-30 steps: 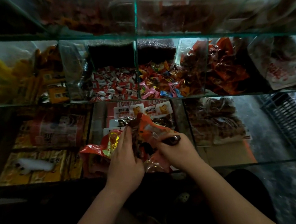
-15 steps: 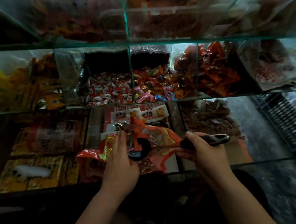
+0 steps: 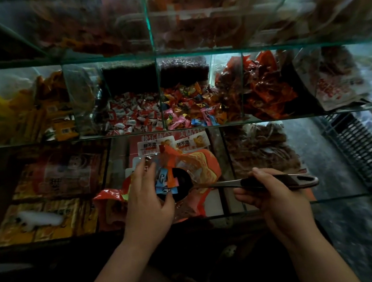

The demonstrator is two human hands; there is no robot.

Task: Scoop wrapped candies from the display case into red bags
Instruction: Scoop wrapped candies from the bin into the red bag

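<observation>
The red bag (image 3: 202, 165) lies with its mouth open on the glass top of the display case (image 3: 277, 204), low in the middle of the view. The black bowl of the scoop (image 3: 181, 183) sits in the bag's mouth, and a few wrapped candies (image 3: 165, 180) in blue and orange foil rest in it, blurred. The scoop's handle runs out to the right of the bag, where the right hand (image 3: 274, 197) holds it, fingers curled round the dark grip with the thumb on top. The left hand (image 3: 148, 203) lies over the bag's left side, fingers stretched almost straight toward the mouth and thumb spread toward the scoop; whether the fingertips pinch the foil cannot be told.

Under the bag, through the glass, lie packets with white labels (image 3: 149, 147). Right of the bag are brown snack packs (image 3: 258, 149), and far to its right a black crate (image 3: 362, 146). Left of the bag are yellow boxes (image 3: 49, 220). Beyond the bag, one shelf up, a compartment holds red-and-white candies (image 3: 133, 118), and the one to its right holds mixed bright candies (image 3: 184, 112).
</observation>
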